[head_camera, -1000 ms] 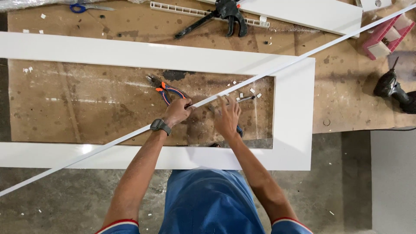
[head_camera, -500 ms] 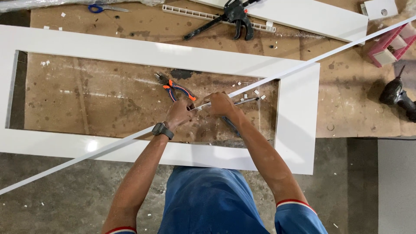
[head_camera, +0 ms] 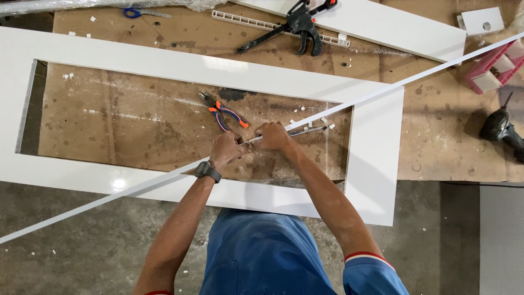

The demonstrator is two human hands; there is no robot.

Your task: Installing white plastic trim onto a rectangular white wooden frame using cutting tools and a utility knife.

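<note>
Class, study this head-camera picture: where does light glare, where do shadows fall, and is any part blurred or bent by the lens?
Head view: a bright glare spot sits on the glossy white frame near the left hand; soft shadow lies under the long white strip and the right hand; focus is sharp on both hands; the bar clamp reads clearly; no obvious lens bending.

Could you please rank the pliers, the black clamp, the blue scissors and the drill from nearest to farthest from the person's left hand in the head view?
From the left hand:
1. Pliers, just above the hand on the bench.
2. Black clamp, at the top, up and to the right.
3. Blue scissors, at the top left, close to the clamp's rank.
4. Drill, far right.
</note>
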